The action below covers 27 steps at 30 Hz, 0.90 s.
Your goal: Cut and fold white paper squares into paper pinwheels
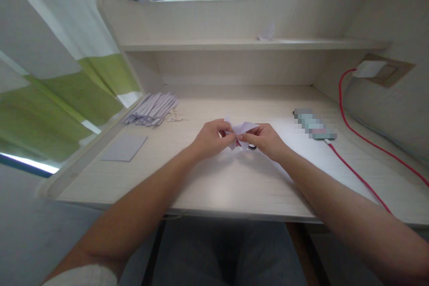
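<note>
My left hand (215,136) and my right hand (264,138) meet over the middle of the desk, both closed on one piece of thin pale paper (246,127). The paper is pinched at its centre, and its loose edges fan out above and below my fingers. Under my right hand, a small dark ring-like object (252,147) shows in part; I cannot tell what it is. At the left of the desk lies a flat stack of pale square paper (125,148). Behind it is a pile of folded paper strips (152,108) beside a small heap of thin pale ties (176,116).
A phone (313,124), partly pixelated, lies at the right with a red cable (357,176) running to the front edge. Another stretch of cable climbs to a white plug (368,69) on the wall. A shelf (201,47) spans the back, with a scrap of paper (266,32) on it. A green-and-white curtain (63,89) hangs left.
</note>
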Available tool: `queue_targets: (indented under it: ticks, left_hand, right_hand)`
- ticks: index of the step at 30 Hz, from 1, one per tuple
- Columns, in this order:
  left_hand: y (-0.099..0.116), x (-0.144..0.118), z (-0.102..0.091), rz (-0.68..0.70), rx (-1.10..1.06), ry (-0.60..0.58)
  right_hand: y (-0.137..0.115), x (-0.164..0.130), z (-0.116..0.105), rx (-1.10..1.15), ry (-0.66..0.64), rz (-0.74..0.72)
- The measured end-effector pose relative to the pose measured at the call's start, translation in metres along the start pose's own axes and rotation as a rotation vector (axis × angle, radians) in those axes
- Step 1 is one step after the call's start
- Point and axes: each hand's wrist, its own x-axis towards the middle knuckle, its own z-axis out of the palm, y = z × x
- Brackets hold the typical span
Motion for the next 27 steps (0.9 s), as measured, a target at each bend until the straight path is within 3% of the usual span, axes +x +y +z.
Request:
queue_targets:
  ticks: [9,17,19,24,27]
  left_hand:
    - [0.0003,0.0006,0.0000,0.049,0.018,0.009]
    - [-0.0043,0.0021,-0.0016,-0.011,-0.132,0.209]
    - [-0.0067,0.0045,-0.0010,-0.089,-0.133,0.182]
    - [-0.0066,0.0089,0.0007,-0.211,-0.237,-0.034]
    - [-0.0043,0.0093,0.0012,-0.230,-0.233,-0.026]
  right_hand:
    - [0.0018,0.0022,0.0015,-0.029,0.054,0.004]
    - [0.0017,0.0036,0.0025,0.190,0.134,0.029]
    - [0.0027,0.0043,0.0021,0.189,0.133,0.032]
    - [0.0029,0.0033,0.0014,0.150,0.140,0.026]
    - [0.0019,0.0027,0.0021,0.159,0.157,0.032]
